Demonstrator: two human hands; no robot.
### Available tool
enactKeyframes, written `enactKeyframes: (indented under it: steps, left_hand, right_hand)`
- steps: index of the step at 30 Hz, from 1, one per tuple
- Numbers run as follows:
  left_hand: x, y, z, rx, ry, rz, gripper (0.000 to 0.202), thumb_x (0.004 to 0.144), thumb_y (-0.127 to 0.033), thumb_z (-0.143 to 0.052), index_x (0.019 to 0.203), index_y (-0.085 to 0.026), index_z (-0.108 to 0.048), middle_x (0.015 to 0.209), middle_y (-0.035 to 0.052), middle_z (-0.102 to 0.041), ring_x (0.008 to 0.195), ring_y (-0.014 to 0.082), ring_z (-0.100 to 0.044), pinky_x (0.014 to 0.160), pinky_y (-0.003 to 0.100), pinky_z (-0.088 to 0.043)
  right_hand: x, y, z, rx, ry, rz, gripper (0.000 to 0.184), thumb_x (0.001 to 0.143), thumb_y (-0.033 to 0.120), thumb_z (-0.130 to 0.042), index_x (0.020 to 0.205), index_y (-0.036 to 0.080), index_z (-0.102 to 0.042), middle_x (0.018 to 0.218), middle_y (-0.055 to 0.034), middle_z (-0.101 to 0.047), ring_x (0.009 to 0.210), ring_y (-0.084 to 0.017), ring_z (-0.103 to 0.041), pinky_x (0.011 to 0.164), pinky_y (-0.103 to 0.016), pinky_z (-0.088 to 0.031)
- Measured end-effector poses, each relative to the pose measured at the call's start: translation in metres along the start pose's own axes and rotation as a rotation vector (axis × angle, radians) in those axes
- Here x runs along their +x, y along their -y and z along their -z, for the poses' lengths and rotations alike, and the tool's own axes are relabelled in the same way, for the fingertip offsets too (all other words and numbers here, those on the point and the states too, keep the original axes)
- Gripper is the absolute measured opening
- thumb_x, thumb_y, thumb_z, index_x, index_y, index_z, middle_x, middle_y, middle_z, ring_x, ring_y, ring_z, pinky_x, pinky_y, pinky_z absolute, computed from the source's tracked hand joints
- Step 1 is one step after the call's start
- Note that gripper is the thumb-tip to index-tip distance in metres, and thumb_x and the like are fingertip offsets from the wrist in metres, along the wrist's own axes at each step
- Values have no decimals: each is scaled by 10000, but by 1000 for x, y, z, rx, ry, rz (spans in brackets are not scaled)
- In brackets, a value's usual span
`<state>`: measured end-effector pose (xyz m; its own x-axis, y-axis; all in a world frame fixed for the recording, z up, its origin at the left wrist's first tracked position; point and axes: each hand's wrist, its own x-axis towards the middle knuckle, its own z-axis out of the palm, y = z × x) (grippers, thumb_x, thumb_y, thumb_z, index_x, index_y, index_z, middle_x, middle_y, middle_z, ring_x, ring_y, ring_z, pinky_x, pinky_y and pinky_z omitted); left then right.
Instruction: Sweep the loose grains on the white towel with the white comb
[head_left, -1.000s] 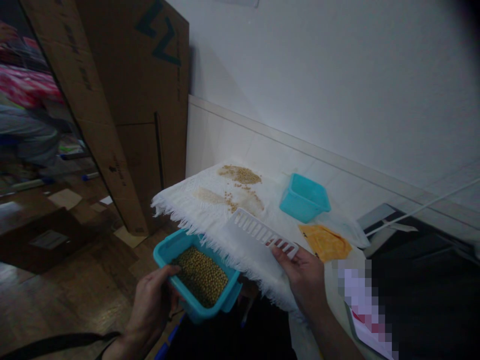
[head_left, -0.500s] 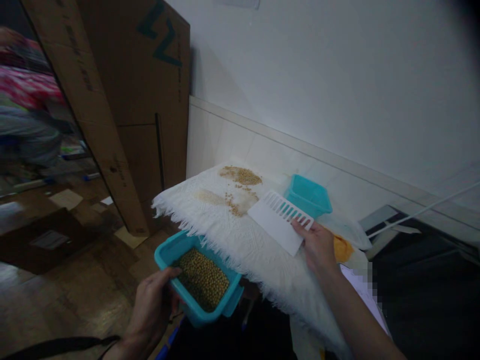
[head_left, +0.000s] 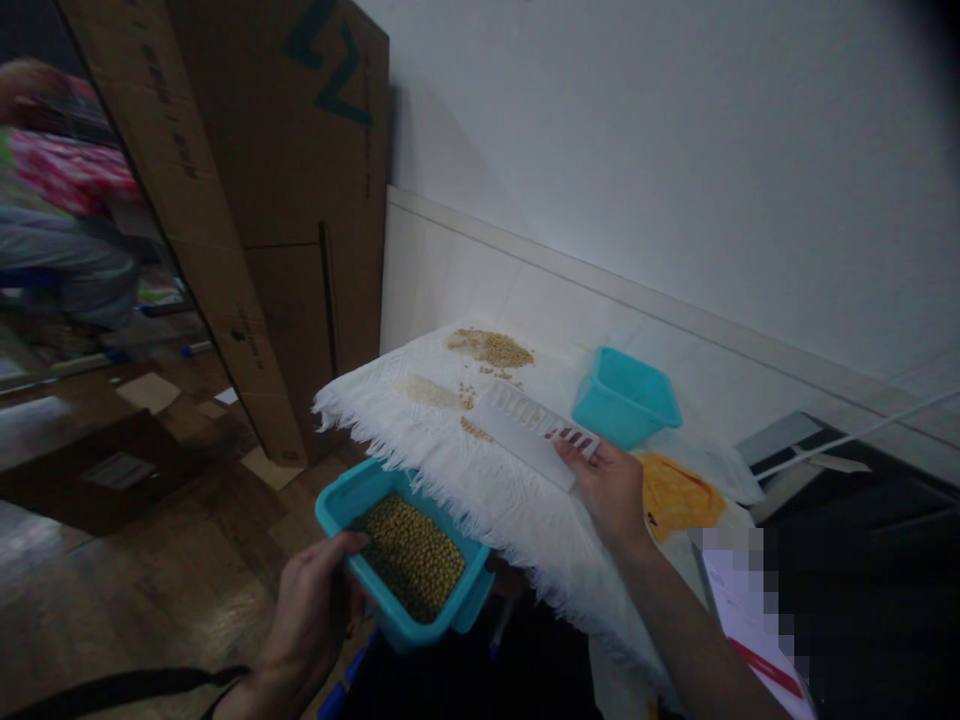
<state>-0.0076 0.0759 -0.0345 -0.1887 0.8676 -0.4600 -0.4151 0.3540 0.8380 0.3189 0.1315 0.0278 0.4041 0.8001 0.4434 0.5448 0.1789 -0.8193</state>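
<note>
The tub (head_left: 341, 497) is turquoise, its beans (head_left: 409, 555) olive-tan. The scraper (head_left: 521, 435) is plain white with a row of slots; the fringed cloth (head_left: 487, 495) is white too. The second tub (head_left: 626, 402) is turquoise, the pouch (head_left: 675, 495) orange, the cardboard (head_left: 285, 200) brown with dark green marks.

Two teal tubs are present: bean tub (head_left: 335, 506), second tub (head_left: 627, 396). One slotted white scraper (head_left: 525, 432), one fringed cloth (head_left: 480, 495), one orange packet (head_left: 677, 496).

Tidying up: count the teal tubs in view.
2. One tub, full of beans, is in the left hand below the cloth edge; the other tub sits on the cloth by the wall.
</note>
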Motion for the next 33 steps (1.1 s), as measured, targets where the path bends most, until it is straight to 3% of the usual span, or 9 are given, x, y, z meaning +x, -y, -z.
enactKeyframes:
  steps: [4, 10, 16, 21, 30, 33]
  left_hand:
    - [0, 0, -2, -1, -26, -9, 394, 552, -491, -849, 353, -225, -637, 328, 40, -545, 251, 129, -427, 294, 250, -299]
    - [0, -4, -3, 13, -15, 9, 399, 523, -501, -843, 335, -225, -626, 327, 53, -545, 247, 132, -427, 289, 255, -303]
    - [1, -3, 0, 23, 2, -4, 388, 523, -499, -859, 341, -240, -634, 332, 52, -561, 264, 133, -431, 308, 255, -311]
    - [0, -4, 0, 43, 27, 2, 384, 537, -508, -846, 343, -241, -649, 341, 68, -578, 268, 147, -441, 309, 270, -320]
    - [-7, -11, -9, 43, -9, -1, 380, 514, -501, -816, 318, -243, -617, 323, 59, -546, 253, 130, -429, 309, 260, -305]
    - [-4, -9, -6, 39, -8, -5, 384, 531, -494, -826, 324, -246, -619, 327, 51, -550, 260, 128, -425, 309, 261, -302]
  right_hand:
    - [-2, -3, 4, 31, -34, 9, 459, 831, 662, -887, 911, 212, -922, 894, -100, -911, 797, -321, -851, 726, -396, -663]
    - [-10, 1, 5, 40, 17, 4, 406, 844, 623, -887, 919, 227, -933, 908, -91, -917, 807, -320, -860, 718, -387, -670]
    - [-15, 10, 7, -4, -16, 12, 401, 862, 626, -865, 895, 231, -927, 854, -79, -905, 752, -312, -844, 673, -369, -653]
    - [-26, 18, 10, 1, 6, -30, 390, 899, 600, -852, 965, 224, -933, 924, -87, -919, 861, -336, -877, 770, -399, -687]
    - [-29, 19, 12, -1, 3, -35, 398, 877, 621, -869, 927, 230, -930, 905, -93, -917, 825, -344, -874, 745, -406, -689]
    - [-31, 21, 12, 10, 14, -39, 404, 888, 631, -871, 954, 237, -931, 941, -88, -923, 877, -349, -883, 804, -419, -705]
